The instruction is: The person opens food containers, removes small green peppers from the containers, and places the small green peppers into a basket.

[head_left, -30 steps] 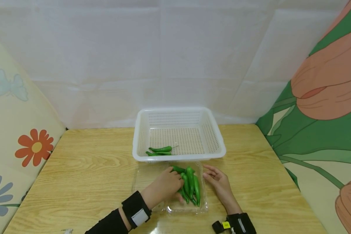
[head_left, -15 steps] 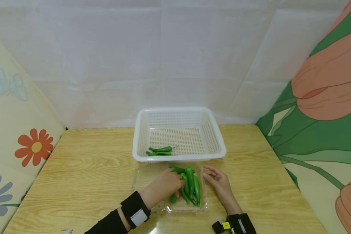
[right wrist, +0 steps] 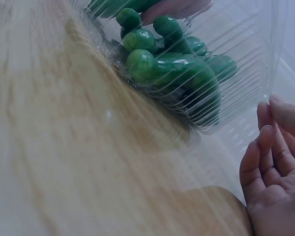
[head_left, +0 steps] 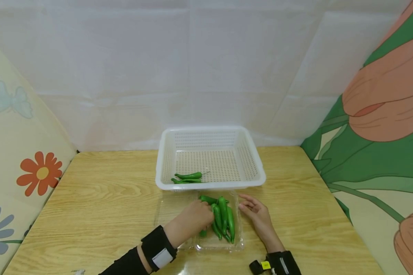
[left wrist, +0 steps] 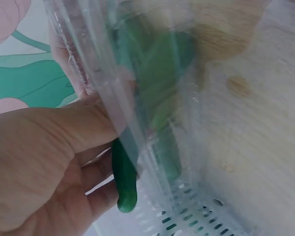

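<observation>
A clear plastic clamshell box [head_left: 237, 244] lies opened flat on the table, several green chili peppers [head_left: 223, 214] in its right half. My left hand [head_left: 194, 219] reaches into that half. In the left wrist view, its thumb and fingers pinch one green chili pepper [left wrist: 125, 184], whose stem end sticks out below. At the box's right side, my right hand [head_left: 259, 219] pinches the rim between thumb and forefinger, best seen in the right wrist view, its other fingers loosely curled. More peppers [right wrist: 187, 73] show through the ribbed wall there.
Behind the box stands a white perforated plastic basket [head_left: 252, 164], with a few green chili peppers [head_left: 189, 176] at its front left. The wooden table [head_left: 106, 202] meets a white cloth backdrop [head_left: 189, 76]. Patterned panels rise on both sides.
My left hand has shifted slightly left among the peppers; a pepper's end came into view below its fingers. My right hand and the basket have stayed where they were.
</observation>
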Tool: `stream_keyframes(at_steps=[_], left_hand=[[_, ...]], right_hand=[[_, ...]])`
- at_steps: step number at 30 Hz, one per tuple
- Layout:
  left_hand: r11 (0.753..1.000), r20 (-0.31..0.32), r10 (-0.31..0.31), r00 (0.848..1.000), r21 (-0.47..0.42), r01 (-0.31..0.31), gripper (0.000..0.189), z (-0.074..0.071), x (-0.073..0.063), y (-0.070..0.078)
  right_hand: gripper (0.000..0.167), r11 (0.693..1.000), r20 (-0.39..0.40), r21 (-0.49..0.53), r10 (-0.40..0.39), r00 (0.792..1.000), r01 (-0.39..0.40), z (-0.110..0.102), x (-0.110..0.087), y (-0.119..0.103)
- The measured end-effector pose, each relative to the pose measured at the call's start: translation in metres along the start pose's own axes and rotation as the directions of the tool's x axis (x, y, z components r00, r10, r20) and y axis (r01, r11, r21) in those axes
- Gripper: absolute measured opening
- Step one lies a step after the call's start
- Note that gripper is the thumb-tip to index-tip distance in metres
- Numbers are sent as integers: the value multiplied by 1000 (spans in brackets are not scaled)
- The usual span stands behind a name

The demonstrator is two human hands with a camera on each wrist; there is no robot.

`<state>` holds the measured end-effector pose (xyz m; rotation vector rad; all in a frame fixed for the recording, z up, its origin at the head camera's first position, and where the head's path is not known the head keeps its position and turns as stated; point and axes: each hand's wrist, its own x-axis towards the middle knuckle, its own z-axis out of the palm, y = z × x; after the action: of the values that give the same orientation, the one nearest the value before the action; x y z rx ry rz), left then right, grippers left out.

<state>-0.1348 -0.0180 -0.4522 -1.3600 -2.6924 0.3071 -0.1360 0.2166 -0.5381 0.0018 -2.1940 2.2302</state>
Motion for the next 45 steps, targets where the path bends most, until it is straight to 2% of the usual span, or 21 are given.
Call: stream_keyframes(at_steps=[5, 11, 17, 25, 38, 45], left_hand=[[1000, -4, -1, 1000, 31, 1, 19, -4, -2, 1], [1000, -15, 15, 1000, -27, -15, 12, -4, 0, -2], [996, -32, 34, 999, -87, -37, 12, -11, 0, -3], [996, -27, 37, 999, -76, -39, 19, -19, 1, -3], [996, -115, 42, 992, -73, -51, 22, -25, 3, -8], [995, -138, 51, 989, -79, -63, 21, -33, 3, -11]], right_hand=[[39, 1000, -1, -4, 2, 1000, -2, 0, 0, 1], [40, 1000, -2, -8, 6, 1000, -6, 0, 0, 1], [40, 1000, -1, -9, 9, 1000, -9, 0, 0, 1], [39, 1000, -3, -11, 4, 1000, -4, 1, 0, 0], [40, 1000, 2, 1, 11, 1000, -11, 0, 1, -1], [40, 1000, -6, -11, 18, 1000, -18, 1, 0, -2]])
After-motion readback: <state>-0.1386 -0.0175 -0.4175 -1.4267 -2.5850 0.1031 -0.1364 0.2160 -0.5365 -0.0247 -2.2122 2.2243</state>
